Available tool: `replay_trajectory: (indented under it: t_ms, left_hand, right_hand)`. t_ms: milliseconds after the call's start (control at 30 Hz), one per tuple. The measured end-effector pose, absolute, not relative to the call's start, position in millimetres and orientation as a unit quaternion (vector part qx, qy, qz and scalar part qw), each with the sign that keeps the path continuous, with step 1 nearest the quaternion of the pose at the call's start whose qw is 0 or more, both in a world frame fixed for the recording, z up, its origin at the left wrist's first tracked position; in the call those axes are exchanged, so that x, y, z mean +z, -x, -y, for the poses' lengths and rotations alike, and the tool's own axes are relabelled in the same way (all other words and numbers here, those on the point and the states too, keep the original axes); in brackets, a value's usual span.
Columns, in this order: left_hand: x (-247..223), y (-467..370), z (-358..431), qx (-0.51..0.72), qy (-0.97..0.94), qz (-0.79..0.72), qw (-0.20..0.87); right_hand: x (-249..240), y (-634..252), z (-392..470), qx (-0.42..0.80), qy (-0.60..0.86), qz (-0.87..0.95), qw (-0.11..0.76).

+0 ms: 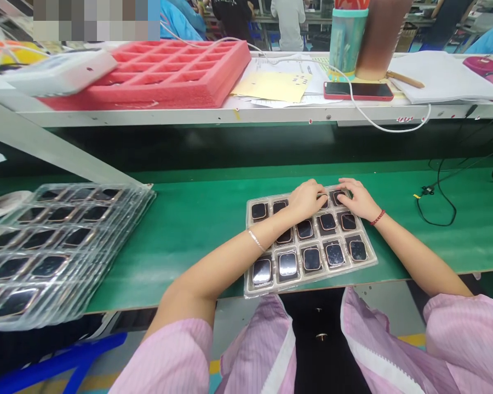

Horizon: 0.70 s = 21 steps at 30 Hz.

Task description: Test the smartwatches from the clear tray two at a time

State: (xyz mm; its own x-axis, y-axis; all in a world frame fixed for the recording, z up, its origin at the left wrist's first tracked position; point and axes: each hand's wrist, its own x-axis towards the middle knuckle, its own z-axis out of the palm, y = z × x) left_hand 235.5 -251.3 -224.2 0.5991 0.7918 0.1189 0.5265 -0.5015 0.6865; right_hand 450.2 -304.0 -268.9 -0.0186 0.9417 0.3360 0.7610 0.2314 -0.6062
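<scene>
A clear plastic tray [276, 253] with several dark square watch-like screens lies slightly tilted on the green mat, near the table's front edge. My left hand [307, 199] reaches across it to the back row, its fingers bent over a screen in the fourth column. At the tray's back right corner, my right hand [356, 198] has its thumb on the corner screen [337, 198] and its other fingers spread beyond the rim. The front row, with a shiny screen [287, 264], is uncovered. My left forearm hides part of the left columns.
A tall stack of similar filled trays [119, 241] stands at the left. Black cables [439, 191] lie on the right. Above the back runs a shelf [271, 116] with a pink foam tray [148, 97], a phone [358, 91] and bottles.
</scene>
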Motion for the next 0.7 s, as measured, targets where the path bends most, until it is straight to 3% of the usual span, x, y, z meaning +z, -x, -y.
replay_trajectory:
  t_ms: [133, 267, 467, 700]
  left_hand:
    - [-216, -211, 255, 0.212, -0.868, -0.376, 0.248]
    - [-205, -131, 268, 0.172, -0.893, -0.373, 0.182]
    - [-219, -40, 299, 0.061, -0.888, -0.425, 0.167]
    - [-238, -47, 322, 0.234, -0.881, -0.376, 0.168]
  right_hand:
    - [-280, -459, 306, 0.139, 0.59, 0.695, 0.386]
    - [-287, -466, 307, 0.139, 0.587, 0.684, 0.41]
    - [-289, -464, 305, 0.14, 0.584, 0.68, 0.42]
    - [-269, -459, 321, 0.094, 0.576, 0.664, 0.468]
